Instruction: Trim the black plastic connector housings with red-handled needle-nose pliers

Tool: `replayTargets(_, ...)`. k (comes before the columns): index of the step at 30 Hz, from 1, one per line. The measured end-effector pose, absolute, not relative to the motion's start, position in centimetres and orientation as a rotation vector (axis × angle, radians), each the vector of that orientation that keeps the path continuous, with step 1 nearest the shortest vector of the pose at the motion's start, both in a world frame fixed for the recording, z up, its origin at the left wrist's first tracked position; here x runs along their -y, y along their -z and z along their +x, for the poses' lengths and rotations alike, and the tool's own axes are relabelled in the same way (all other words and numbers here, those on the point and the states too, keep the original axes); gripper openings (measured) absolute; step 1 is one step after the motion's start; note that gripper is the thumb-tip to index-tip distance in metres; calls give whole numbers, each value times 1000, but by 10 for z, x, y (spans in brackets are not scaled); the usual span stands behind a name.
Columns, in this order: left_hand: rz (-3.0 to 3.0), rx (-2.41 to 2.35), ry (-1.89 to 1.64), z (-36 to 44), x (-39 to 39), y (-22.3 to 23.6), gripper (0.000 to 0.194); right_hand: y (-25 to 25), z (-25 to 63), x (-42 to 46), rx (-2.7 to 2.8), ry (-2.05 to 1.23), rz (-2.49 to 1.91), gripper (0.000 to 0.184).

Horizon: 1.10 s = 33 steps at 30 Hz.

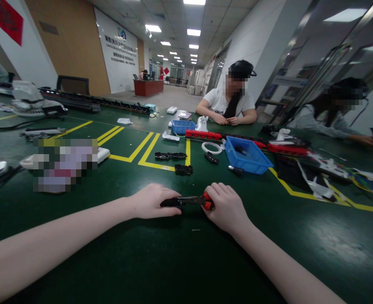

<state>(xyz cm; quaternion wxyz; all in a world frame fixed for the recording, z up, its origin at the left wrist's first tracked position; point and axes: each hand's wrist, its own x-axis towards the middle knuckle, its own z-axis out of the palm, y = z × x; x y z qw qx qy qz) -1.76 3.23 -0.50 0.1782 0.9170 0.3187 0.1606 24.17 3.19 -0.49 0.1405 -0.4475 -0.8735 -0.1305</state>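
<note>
My left hand (157, 202) is closed around a small black plastic part (171, 202), held just above the green table (126, 261). In my right hand (224, 207) are the red handles of a pair of pliers (191, 200). Their metal jaws point left and meet the right end of the black part. Whether the jaws grip or cut it I cannot tell. A thin pale scrap (195, 230) lies on the table below the pliers. Beyond my hands are more black plastic parts (170, 156), some inside the yellow tape lines.
A blue bin (251, 162) stands right of centre, beside a white tape roll (211, 147). Behind it run red strips (203, 135) and a smaller blue tray (183, 126). A blurred-out flat object (66, 169) lies at left. A person (229, 101) sits across the table, another (328, 109) at right.
</note>
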Motion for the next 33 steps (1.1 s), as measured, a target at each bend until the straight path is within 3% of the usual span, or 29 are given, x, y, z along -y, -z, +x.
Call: replayTargets(33, 2641, -879, -467, -17, -31, 4, 37, 4, 240, -34, 2599, 323, -1251, 13)
